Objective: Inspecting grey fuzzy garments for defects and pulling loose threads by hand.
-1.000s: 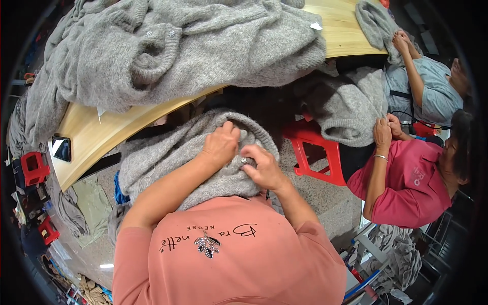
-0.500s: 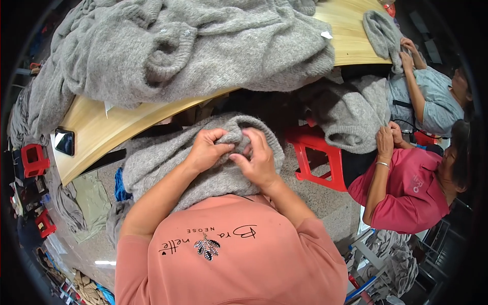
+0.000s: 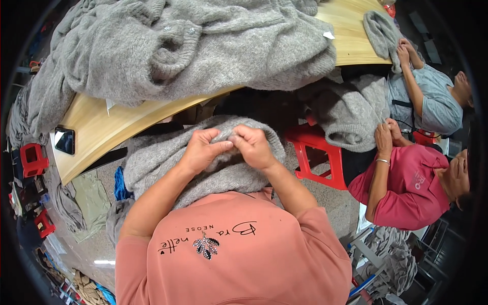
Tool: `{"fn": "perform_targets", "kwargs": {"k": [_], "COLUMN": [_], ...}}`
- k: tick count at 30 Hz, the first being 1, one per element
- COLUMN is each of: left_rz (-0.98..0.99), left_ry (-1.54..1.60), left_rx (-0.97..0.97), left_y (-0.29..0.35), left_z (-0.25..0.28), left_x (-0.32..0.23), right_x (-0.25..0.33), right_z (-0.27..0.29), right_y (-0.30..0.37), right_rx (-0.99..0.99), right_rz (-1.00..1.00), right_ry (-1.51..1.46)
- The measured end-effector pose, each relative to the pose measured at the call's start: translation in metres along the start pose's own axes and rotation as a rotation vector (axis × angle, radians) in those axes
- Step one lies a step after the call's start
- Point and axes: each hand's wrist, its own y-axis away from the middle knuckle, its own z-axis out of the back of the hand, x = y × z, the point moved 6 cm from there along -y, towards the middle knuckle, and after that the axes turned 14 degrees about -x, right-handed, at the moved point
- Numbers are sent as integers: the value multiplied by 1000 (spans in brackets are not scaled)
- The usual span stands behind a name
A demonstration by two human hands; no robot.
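Note:
A fuzzy grey knit sweater [image 3: 168,157] lies bunched across my lap. My left hand [image 3: 204,152] pinches its fabric from the left side, thumb and fingers pressed together. Close beside it, my right hand [image 3: 253,147] is closed too, its thumb and bent forefinger meeting near the left thumb tip at the same spot of knit. Whether a needle or thread sits between the fingertips is too small to make out. The sweater's rolled edge [image 3: 274,142] curves around behind my right hand.
Ahead, a heap of grey sweaters [image 3: 244,56] covers much of a curved wooden table [image 3: 122,122]; a black phone [image 3: 64,141] rests at its left end. A red stool [image 3: 320,162] stands to the right, where two co-workers [image 3: 406,188] handle grey knitwear [image 3: 356,117].
My right hand has turned and closed: its fingers were spread and curled, now they pinch together with the thumb beside my left hand. The left hand has barely shifted.

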Motion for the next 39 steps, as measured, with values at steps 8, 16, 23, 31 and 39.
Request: {"fn": "perform_targets", "kwargs": {"k": [8, 16, 23, 31, 39], "left_rz": [-250, -159, -208, -244, -703], "left_ry": [-404, -48, -7, -152, -679], "left_rx": [-218, -120, -87, 80, -88], "left_y": [-23, -16, -17, -5, 2], "left_z": [8, 0, 12, -20, -88], "left_x": [-9, 21, 25, 65, 17], "right_x": [-30, -78, -53, -15, -31], "right_z": [9, -42, -5, 16, 69], "right_y": [42, 40, 48, 35, 31], "right_rx": [187, 221, -121, -249, -652], "right_rz": [-97, 110, 109, 52, -15], "right_ry": [897, 944, 480, -47, 51]}}
